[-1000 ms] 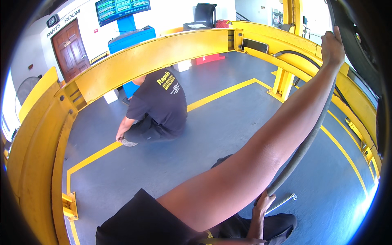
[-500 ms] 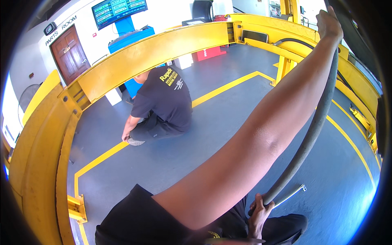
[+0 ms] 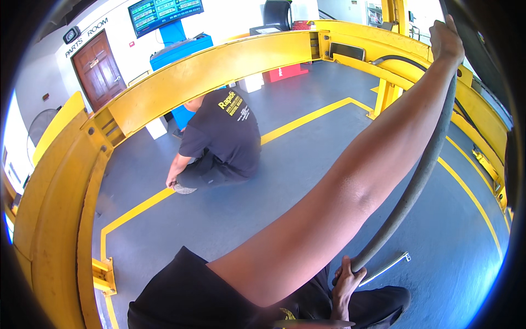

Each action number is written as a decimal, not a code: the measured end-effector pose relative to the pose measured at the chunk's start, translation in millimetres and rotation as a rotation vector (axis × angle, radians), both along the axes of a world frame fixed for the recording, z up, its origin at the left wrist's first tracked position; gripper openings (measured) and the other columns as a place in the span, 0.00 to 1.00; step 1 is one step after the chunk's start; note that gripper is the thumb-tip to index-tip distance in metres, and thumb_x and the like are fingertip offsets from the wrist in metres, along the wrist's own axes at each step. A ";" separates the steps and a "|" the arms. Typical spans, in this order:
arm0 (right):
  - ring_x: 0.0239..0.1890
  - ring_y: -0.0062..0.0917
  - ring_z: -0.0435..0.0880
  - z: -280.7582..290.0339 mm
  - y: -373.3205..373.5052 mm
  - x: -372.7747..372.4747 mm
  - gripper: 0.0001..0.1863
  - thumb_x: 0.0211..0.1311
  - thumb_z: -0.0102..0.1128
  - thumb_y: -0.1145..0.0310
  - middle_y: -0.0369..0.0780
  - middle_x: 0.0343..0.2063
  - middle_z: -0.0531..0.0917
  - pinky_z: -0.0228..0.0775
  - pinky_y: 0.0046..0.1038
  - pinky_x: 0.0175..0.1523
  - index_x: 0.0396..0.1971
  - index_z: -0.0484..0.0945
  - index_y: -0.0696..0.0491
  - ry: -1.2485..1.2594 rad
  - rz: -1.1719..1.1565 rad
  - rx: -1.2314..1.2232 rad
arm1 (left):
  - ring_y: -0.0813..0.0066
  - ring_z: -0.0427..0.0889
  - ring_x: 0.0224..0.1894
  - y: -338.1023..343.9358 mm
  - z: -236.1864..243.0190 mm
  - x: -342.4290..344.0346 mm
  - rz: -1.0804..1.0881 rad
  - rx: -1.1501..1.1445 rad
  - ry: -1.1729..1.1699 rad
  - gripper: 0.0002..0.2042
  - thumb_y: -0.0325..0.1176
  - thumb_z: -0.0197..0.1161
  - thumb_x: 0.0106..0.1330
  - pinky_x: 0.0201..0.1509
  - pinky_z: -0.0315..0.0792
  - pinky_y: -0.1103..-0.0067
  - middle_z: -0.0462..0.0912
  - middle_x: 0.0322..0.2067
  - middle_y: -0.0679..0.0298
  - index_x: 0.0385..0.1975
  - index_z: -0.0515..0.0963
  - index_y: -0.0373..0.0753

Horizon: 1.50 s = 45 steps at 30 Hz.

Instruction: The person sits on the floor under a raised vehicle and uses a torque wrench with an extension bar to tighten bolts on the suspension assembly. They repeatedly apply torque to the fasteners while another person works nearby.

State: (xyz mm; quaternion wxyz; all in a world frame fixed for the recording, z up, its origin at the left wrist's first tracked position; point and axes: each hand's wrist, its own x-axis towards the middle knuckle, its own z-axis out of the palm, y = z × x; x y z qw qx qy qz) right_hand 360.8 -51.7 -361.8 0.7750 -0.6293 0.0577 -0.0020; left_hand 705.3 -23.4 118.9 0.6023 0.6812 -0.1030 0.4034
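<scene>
My left arm stretches up to the right, and my left hand point(image 3: 446, 41) is closed around the upper part of a long, dark grey bar point(image 3: 405, 208), which looks curved, beside a dark rounded object point(image 3: 478, 55) at the top right edge. My right hand point(image 3: 348, 282) is low at the centre right, closed around the bar's lower part. Close to it, a slim silver tool point(image 3: 383, 270) with a small head reaches across the blue-grey floor point(image 3: 449, 247). My dark-clad leg point(image 3: 378, 307) is folded beneath.
Yellow lift beams point(image 3: 203, 66) surround me, with a black hose point(image 3: 402, 60) along the right one. A co-worker point(image 3: 224, 142) in a dark shirt crouches ahead. Beyond are a blue cabinet point(image 3: 181, 49), red box point(image 3: 285, 74), wall screen point(image 3: 164, 16) and wooden door point(image 3: 96, 71).
My left hand rose with the bar between one second and half a second ago and has since dropped slightly. My right hand still grips the bar. The view has shifted slightly.
</scene>
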 end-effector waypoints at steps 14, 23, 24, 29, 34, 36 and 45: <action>0.09 0.16 0.65 -19.5 4.0 33.3 0.19 0.70 0.65 0.69 0.32 0.10 0.70 0.53 0.24 0.16 0.18 0.72 0.54 -0.084 -0.031 -0.176 | 0.38 0.82 0.54 2.1 -6.3 -4.1 -0.005 -0.027 -0.006 0.29 0.53 0.44 0.85 0.59 0.76 0.52 0.79 0.51 0.37 0.45 0.75 0.26; 0.19 0.14 0.68 -44.4 -6.5 103.6 0.12 0.58 0.64 0.75 0.31 0.14 0.70 0.58 0.27 0.24 0.19 0.71 0.57 -0.157 -0.188 -0.200 | 0.53 0.83 0.38 41.6 -8.6 -23.7 -0.071 0.064 0.078 0.27 0.53 0.46 0.84 0.45 0.79 0.62 0.82 0.33 0.50 0.43 0.77 0.29; 0.20 0.14 0.68 -50.0 -6.0 112.4 0.12 0.57 0.65 0.75 0.30 0.14 0.69 0.59 0.27 0.25 0.19 0.71 0.58 -0.147 -0.286 -0.221 | 0.57 0.82 0.36 45.3 -10.4 -22.0 -0.123 0.108 0.115 0.27 0.54 0.46 0.84 0.43 0.79 0.64 0.82 0.32 0.52 0.42 0.77 0.31; 0.24 0.15 0.72 -69.9 -10.7 146.1 0.08 0.58 0.65 0.72 0.36 0.17 0.75 0.68 0.31 0.30 0.27 0.78 0.61 -0.084 -0.172 -0.222 | 0.75 0.78 0.27 52.2 -13.4 -27.4 -0.354 0.253 0.255 0.25 0.56 0.48 0.83 0.34 0.78 0.75 0.79 0.26 0.64 0.42 0.77 0.37; 0.26 0.19 0.77 -67.4 -25.3 150.8 0.14 0.60 0.70 0.66 0.43 0.18 0.79 0.74 0.35 0.34 0.34 0.83 0.64 -0.114 -0.148 -0.254 | 0.79 0.73 0.26 29.1 -17.0 -49.2 -0.390 0.122 0.143 0.24 0.57 0.43 0.85 0.36 0.75 0.76 0.73 0.24 0.69 0.31 0.68 0.44; 0.26 0.20 0.78 -64.0 -31.2 156.0 0.15 0.60 0.70 0.65 0.45 0.18 0.79 0.75 0.36 0.35 0.36 0.83 0.64 -0.065 -0.163 -0.303 | 0.80 0.70 0.25 22.5 -18.4 -49.7 -0.383 0.076 0.144 0.24 0.57 0.44 0.85 0.34 0.74 0.76 0.70 0.23 0.70 0.29 0.66 0.45; 0.25 0.34 0.83 -75.7 -68.1 291.0 0.12 0.56 0.69 0.69 0.50 0.22 0.82 0.75 0.38 0.38 0.37 0.84 0.60 -0.110 -0.380 -0.360 | 0.79 0.66 0.17 -13.5 -35.7 2.0 -0.322 -0.082 -0.031 0.25 0.57 0.46 0.83 0.24 0.67 0.79 0.66 0.18 0.68 0.28 0.66 0.43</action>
